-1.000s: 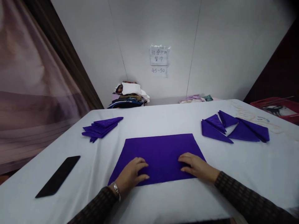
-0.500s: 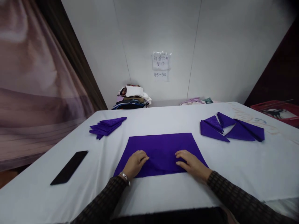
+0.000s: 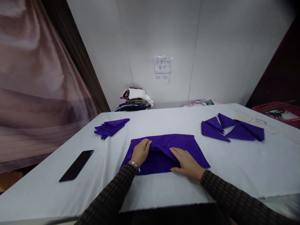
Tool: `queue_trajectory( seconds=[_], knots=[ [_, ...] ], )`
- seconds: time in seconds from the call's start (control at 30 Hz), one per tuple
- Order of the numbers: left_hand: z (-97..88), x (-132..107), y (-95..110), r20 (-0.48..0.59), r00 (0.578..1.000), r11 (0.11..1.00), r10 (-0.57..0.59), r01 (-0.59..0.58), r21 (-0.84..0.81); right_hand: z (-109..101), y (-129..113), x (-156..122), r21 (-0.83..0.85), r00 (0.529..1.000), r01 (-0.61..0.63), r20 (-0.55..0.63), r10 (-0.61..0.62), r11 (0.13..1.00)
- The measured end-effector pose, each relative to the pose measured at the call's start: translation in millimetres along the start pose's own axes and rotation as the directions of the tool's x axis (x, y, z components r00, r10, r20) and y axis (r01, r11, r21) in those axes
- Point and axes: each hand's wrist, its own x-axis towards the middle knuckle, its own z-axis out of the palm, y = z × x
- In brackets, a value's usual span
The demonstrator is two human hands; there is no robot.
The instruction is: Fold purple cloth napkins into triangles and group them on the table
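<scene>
A purple cloth napkin (image 3: 182,142) lies in front of me, folded in layers. My left hand (image 3: 142,151) pinches the edge of its upper layer and holds it up off the layer beneath, so a dark gap shows between them. My right hand (image 3: 187,162) rests at the right of that gap. Its fingers are stretched out against the raised layer, with the thumb apart and lower, by the napkin's front edge.
Folded purple napkins lie fanned at left (image 3: 110,127) and spread at right (image 3: 241,129) on the white-covered table (image 3: 164,193). A black phone-like slab (image 3: 77,165) is at front left. Behind are a clothes pile (image 3: 134,101) and a red basket (image 3: 264,107).
My left hand has moved up and away from me, raising the napkin's upper layer. The right hand has shifted slightly left, its fingers now against the raised layer. The view has shifted slightly.
</scene>
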Motion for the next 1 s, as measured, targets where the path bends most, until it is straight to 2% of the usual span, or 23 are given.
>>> queue_trajectory(
  seconds=[0.1, 0.17, 0.27, 0.33, 0.43, 0.53, 0.63, 0.7, 0.87, 1.0],
  knots=[
    [-7.2, 3.5, 6.4, 0.040, 0.999, 0.998, 0.027, -0.029, 0.056, -5.3, 15.3, 3.5, -0.127, 0.997, -0.082, -0.024, 0.079, 0.988],
    [-13.6, 3.2, 10.5, 0.097, 0.991, 0.991, 0.096, -0.104, 0.085, -17.5, 34.3, 8.4, -0.163, 0.986, -0.160, -0.074, 0.149, 0.974],
    [-23.1, 4.5, 12.4, 0.177, 0.957, 0.955, 0.229, -0.256, 0.150, -47.8, 63.2, 18.1, -0.146, 0.970, -0.227, -0.124, 0.210, 0.963],
    [-30.2, 12.0, 8.4, 0.193, 0.952, 0.932, 0.238, -0.280, 0.232, -70.8, 78.1, 25.8, -0.131, 0.960, -0.255, -0.156, 0.234, 0.958],
    [-44.9, 36.6, -6.4, 0.126, 0.979, 0.918, 0.158, -0.192, 0.346, -101.2, 95.8, 40.1, -0.117, 0.940, -0.287, -0.224, 0.257, 0.951],
    [-62.4, 71.0, -25.9, -0.003, 0.995, 0.930, 0.101, -0.093, 0.356, -122.9, 112.8, 60.7, -0.152, 0.928, -0.310, -0.263, 0.264, 0.939],
    [-75.8, 106.0, -40.7, -0.100, 0.995, 0.944, -0.003, 0.036, 0.327, -136.3, 128.2, 89.6, -0.290, 0.934, -0.329, -0.241, 0.264, 0.898],
    [-79.5, 128.1, -47.1, -0.121, 0.989, 0.938, -0.085, 0.120, 0.325, -141.2, 135.3, 112.4, -0.389, 0.942, -0.323, -0.215, 0.256, 0.863],
    [-69.1, 178.3, -63.0, -0.112, 0.972, 0.913, -0.205, 0.231, 0.336, -141.5, 144.7, 167.6, -0.523, 0.937, -0.349, -0.225, 0.269, 0.778],
    [-48.9, 208.0, -80.9, -0.116, 0.920, 0.907, -0.376, 0.390, 0.156, -132.0, 157.0, 198.4, -0.490, 0.905, -0.425, -0.253, 0.343, 0.761]
  ],
)
